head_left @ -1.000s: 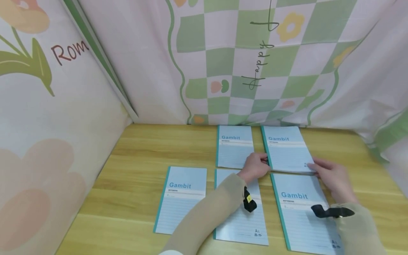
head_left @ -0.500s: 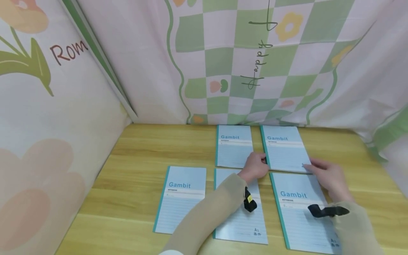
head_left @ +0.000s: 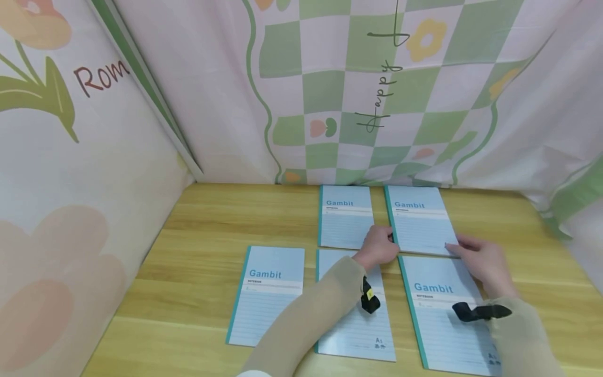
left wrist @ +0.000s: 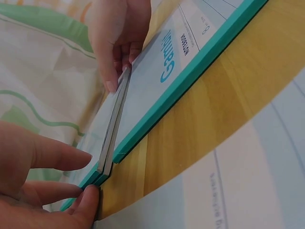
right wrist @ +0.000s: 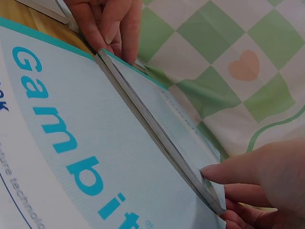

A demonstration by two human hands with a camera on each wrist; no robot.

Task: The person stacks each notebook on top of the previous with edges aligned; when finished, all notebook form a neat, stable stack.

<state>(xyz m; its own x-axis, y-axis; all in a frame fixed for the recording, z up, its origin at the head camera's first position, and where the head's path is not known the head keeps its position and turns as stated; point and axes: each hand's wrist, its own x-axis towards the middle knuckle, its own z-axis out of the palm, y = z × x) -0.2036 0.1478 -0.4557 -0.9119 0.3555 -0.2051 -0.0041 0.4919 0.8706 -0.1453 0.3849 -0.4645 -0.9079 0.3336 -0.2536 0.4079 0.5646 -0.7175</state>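
Hands [head_left: 378, 245] [head_left: 485, 266] closer around notebooks [head_left: 419, 226] than before

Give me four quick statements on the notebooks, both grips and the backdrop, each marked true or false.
1. The right grip pinches the far-right stack of notebooks. True.
2. The left grip touches nothing. False: it holds the near left corner of that stack.
3. The curtain behind the table has green checks. True.
4. The near-left notebook lies face down. False: that notebook shows its Gambit cover.
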